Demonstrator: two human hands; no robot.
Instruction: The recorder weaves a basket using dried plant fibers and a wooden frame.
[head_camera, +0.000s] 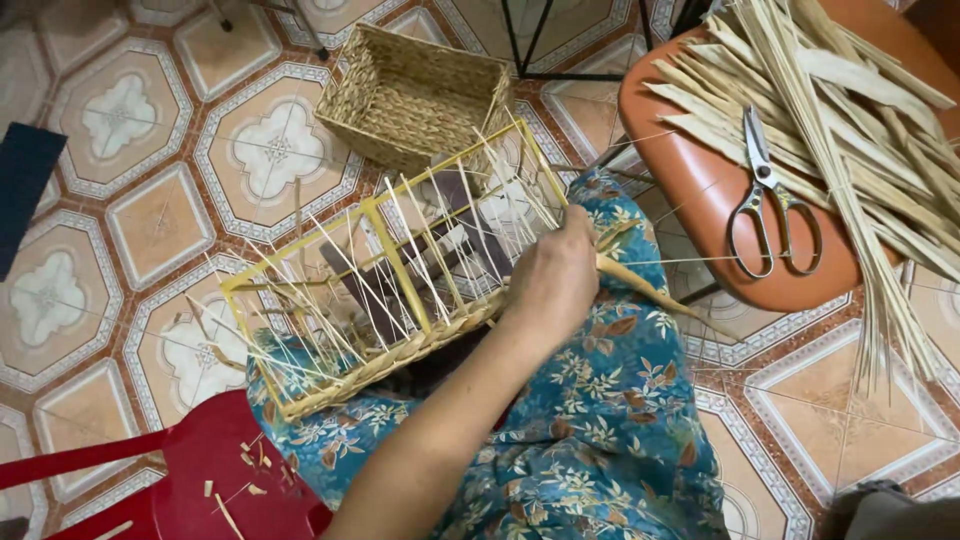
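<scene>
A half-woven basket on a yellow wire frame (395, 262) lies tilted across my lap, which is covered in blue floral cloth (600, 430). A braided straw band (400, 352) runs along its lower edge, and several thin upright straws stick out of it. My left hand (553, 278) is closed at the right end of the frame, gripping a flat straw strand (650, 290) that trails off to the right. My right hand is out of sight.
A finished woven basket (415, 95) stands on the tiled floor beyond the frame. To the right, an orange stool (690, 170) carries scissors (765, 195) and a bundle of straw strips (850, 130). A red plastic stool (215, 470) with straw scraps sits at lower left.
</scene>
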